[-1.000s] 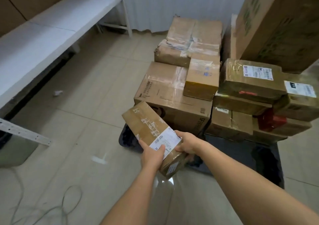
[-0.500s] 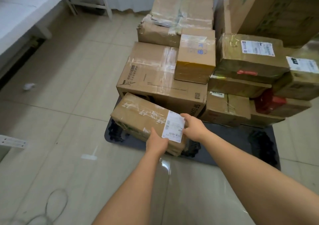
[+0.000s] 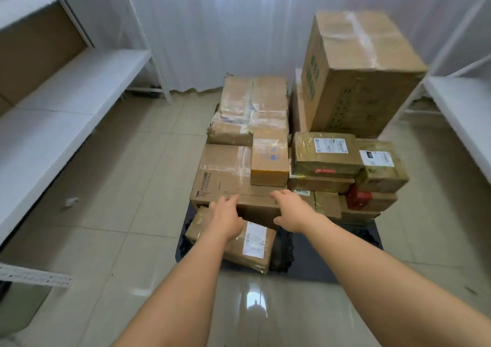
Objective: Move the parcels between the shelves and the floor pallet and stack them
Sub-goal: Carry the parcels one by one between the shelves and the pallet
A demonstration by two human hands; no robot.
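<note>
A long brown parcel (image 3: pixel 255 251) with a white label lies on the dark floor pallet (image 3: pixel 313 261), at its front left, against a large flat carton (image 3: pixel 220 179). My left hand (image 3: pixel 225 217) hovers over the parcel's far end, fingers relaxed and empty. My right hand (image 3: pixel 291 212) hangs beside the carton's front face, loosely curled, holding nothing. Behind them are several stacked parcels, a small taped box (image 3: pixel 269 160) and a tall carton (image 3: pixel 356 72) at the back right.
White shelves (image 3: pixel 66 99) run along the left wall, and another shelf (image 3: pixel 462 107) stands at the right. A white curtain hangs behind the pallet. Glossy tiled floor lies between the shelves and the pallet. A scrap of paper (image 3: pixel 71 201) lies on the floor at left.
The long parcel went down onto the pallet's front left and both hands let go of it. My hands have lifted away and the view has tilted up.
</note>
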